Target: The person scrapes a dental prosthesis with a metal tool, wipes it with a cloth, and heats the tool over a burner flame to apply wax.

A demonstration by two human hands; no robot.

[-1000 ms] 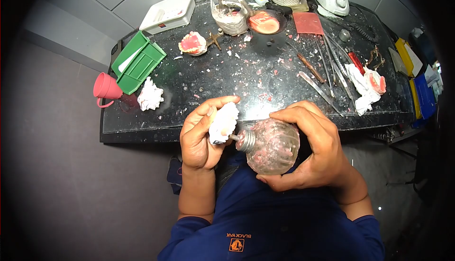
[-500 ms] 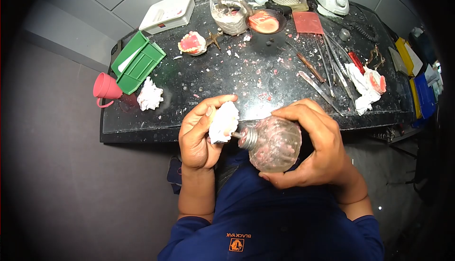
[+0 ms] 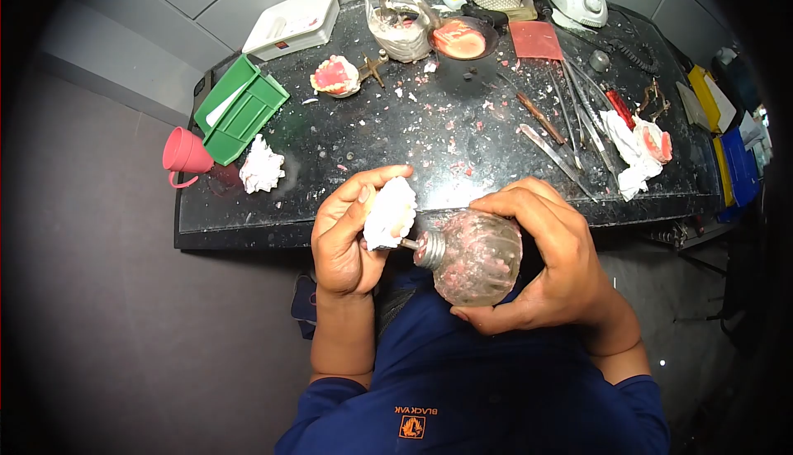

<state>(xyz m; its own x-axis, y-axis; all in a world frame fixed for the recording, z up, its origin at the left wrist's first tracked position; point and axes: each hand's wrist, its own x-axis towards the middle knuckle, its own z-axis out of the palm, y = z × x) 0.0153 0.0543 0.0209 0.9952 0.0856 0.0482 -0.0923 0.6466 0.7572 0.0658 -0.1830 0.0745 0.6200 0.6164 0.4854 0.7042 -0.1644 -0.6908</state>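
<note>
My left hand (image 3: 345, 236) is closed on a white dental cast (image 3: 391, 213), held upright just off the desk's front edge. Wrapped around a round clear glass burner (image 3: 479, 258) with pink wax smears is my right hand (image 3: 552, 248). The burner is tipped sideways, its metal neck pointing at the lower part of the cast. Whether the nozzle tip touches the cast is hard to tell, and no flame can be made out. Beyond my hands is the black desk (image 3: 388, 137), strewn with pink and white crumbs.
At the left are a green tray (image 3: 244, 112), a pink cup (image 3: 187, 151) and crumpled tissue (image 3: 263, 164). A wax-filled cast (image 3: 336, 76) and white tray (image 3: 292, 22) lie farther back. Metal tools (image 3: 549, 154), a pink sheet (image 3: 535, 40) and another cast (image 3: 655, 143) are at the right.
The burner in my right hand has shifted slightly left and down, its neck now lower beside the cast. My left hand has hardly moved.
</note>
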